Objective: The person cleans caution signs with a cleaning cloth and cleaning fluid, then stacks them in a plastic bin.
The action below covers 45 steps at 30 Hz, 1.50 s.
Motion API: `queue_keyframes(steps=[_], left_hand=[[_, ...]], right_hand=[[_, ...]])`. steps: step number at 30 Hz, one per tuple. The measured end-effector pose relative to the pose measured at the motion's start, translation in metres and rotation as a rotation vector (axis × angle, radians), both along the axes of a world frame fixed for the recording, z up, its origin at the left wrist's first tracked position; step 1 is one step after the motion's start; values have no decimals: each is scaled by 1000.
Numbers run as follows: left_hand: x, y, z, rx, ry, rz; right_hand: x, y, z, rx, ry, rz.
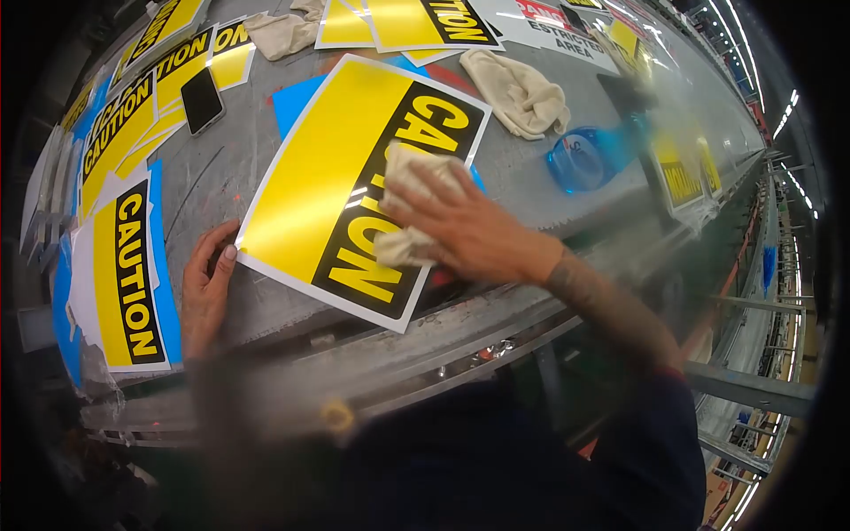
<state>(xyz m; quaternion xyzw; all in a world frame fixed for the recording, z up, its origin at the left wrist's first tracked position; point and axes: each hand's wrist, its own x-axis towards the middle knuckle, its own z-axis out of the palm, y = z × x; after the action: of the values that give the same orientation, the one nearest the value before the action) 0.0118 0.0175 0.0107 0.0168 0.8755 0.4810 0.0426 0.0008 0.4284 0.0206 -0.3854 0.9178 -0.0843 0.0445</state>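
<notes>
A yellow and black caution sign (305, 181) with a white border lies tilted on the grey table. My right hand (478, 230) presses a bunched cream cloth (403, 250) onto its black lettered band, covering the middle letters. At the sign's lower left corner, my left hand (207, 288) has curled fingers and thumb at the edge, gripping it. Blue sheet (290, 104) shows from beneath the sign's upper left side. Another caution sign (108, 279) rests on blue and white sheets left of my left hand.
A black phone (202, 100) lies among stacked caution signs (119, 133). Beyond my right hand are a crumpled cloth (513, 93) and a blue transparent bottle (580, 161) on its side. More signs (434, 25) lie at the back. A metal rail (354, 367) runs along the table's near edge.
</notes>
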Motion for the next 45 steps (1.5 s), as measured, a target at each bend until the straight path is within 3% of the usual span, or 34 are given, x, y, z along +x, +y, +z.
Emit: queue_keyframes(steps=[8,12,24,33,37,40,43,44,45], left_hand=[[-4,-4,-2,12,-13,-19],[-3,-3,-2,11,-22,10],[-7,-5,-6,24,-39,34],[-4,-5,-9,-11,-14,42],[-3,-1,-8,10,-6,52],[1,-5,-10,-14,4,46],[-2,-4,-5,12,-37,38],[-2,-3,-4,10,-34,43],[-2,-2,-3,7,-26,46]], right_hand=[[-32,20,7,-37,-47,-21],[-20,-6,5,-79,-132,108],[-59,4,10,-97,-84,101],[-58,-12,7,-132,-55,248],[-58,-7,-3,-188,-32,224],[-120,43,-3,-293,-238,-43],[-88,31,1,-224,-207,-12],[-60,10,9,-171,-314,-23],[-41,-2,1,-191,-187,86]])
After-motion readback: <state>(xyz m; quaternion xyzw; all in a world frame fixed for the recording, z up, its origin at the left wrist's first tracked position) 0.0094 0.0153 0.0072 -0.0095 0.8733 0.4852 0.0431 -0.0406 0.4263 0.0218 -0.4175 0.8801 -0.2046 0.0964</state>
